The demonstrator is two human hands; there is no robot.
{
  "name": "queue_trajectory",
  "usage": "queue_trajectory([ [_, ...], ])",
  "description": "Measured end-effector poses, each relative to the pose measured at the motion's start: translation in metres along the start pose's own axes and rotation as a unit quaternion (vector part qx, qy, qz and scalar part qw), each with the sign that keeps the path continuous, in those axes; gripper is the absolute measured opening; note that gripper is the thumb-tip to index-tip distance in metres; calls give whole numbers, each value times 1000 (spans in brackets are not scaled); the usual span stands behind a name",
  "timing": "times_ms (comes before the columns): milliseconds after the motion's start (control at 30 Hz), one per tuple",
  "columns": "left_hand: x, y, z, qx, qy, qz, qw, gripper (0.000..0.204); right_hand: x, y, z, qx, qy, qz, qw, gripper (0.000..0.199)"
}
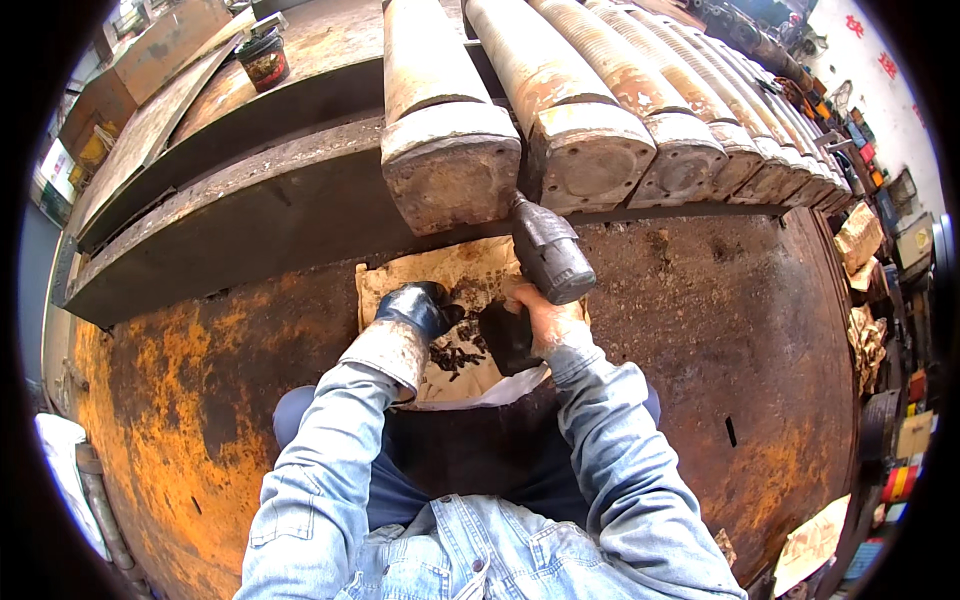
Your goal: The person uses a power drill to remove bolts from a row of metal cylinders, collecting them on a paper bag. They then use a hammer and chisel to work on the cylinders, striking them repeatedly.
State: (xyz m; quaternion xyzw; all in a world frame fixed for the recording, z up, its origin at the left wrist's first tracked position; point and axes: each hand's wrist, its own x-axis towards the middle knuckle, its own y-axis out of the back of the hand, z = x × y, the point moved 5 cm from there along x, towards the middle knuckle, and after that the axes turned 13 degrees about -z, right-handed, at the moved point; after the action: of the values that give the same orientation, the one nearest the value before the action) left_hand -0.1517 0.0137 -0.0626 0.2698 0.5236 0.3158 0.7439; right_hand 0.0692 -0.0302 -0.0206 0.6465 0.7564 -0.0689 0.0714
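Note:
In my bare right hand [550, 318] is a dark cordless impact wrench [555, 257], my fingers wrapped round its grip. The nose of the wrench is close to the square end flange of a thick ribbed tube [455, 165]; I cannot tell whether it touches. My left hand [420, 308] wears a black-coated glove with a pale, dirty cuff, its fingers curled closed; anything in them is hidden. Both hands are over a stained cardboard sheet [395, 275], where several small dark bolts [455, 357] lie in a loose pile. A white sheet edge [505, 388] shows at the cardboard's near side.
More ribbed tubes with square flanges [590, 155] lie in a row to the right on a dark steel beam [260, 190]. A rusty steel plate [200, 400] spreads beneath me. A small black bucket [264, 62] stands far left. Crumpled brown paper [865, 345] and clutter line the right side.

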Motion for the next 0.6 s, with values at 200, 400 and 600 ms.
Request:
queue_trajectory([
  [200, -16, 8, -9, -105, -108, 145, 978, 39, -4, -26, -16, -32, -4, 62, 998, 14],
  [400, -28, 15, -6, -328, -156, 120, 924, 27, 2, -20, -37, -340, 71, 64, 936, 24],
  [600, -42, 21, -4, -593, -251, 71, 762, 36, 30, 7, -28, 480, 4, -23, 877, 36],
])
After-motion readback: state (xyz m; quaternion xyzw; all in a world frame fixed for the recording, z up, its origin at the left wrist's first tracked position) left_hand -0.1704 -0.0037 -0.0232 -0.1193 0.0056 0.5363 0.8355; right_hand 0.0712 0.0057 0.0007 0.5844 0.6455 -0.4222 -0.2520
